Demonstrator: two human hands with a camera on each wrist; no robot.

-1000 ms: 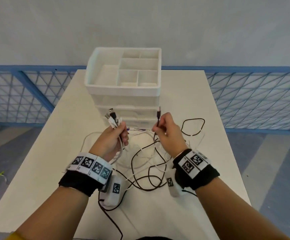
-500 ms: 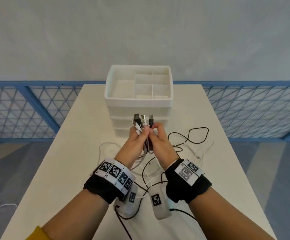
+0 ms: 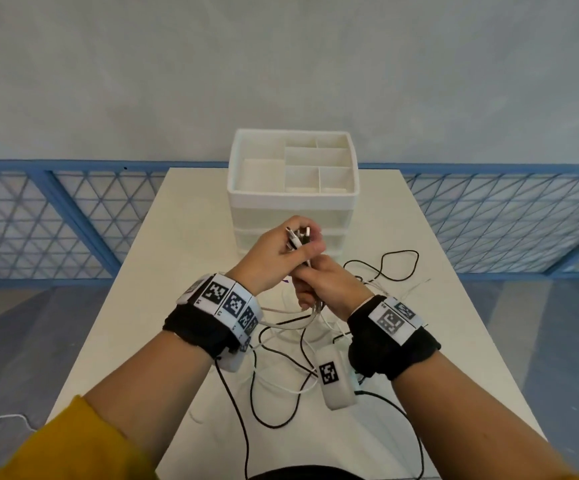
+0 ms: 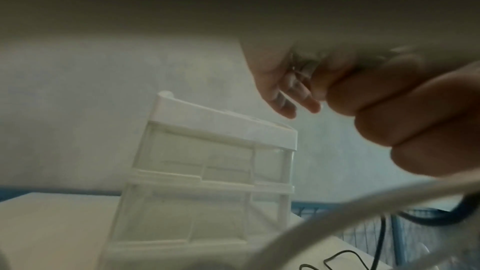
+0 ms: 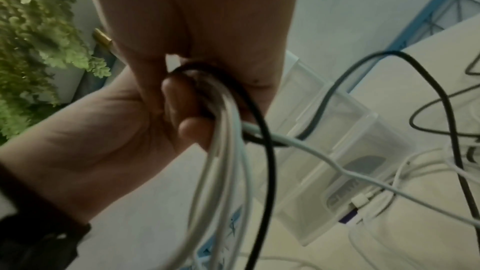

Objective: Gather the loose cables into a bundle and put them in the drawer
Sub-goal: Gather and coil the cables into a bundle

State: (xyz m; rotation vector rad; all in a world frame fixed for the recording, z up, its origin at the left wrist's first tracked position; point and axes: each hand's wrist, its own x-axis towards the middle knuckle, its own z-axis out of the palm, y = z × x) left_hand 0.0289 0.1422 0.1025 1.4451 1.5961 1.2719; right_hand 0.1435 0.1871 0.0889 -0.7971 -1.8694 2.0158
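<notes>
Head view: left hand fists the plug ends while right hand closes around the cables just below, aligning them; slack trails at 6 o'clock on the bench. Right wrist view: strands run through the grip; drawer unit beyond looks unopened.

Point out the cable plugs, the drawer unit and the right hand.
cable plugs [image 3: 297, 235], head view, on the metal tips above the left fist.
drawer unit [image 3: 293, 201], head view, on its front rim.
right hand [image 3: 334, 289], head view, on its back.
</notes>
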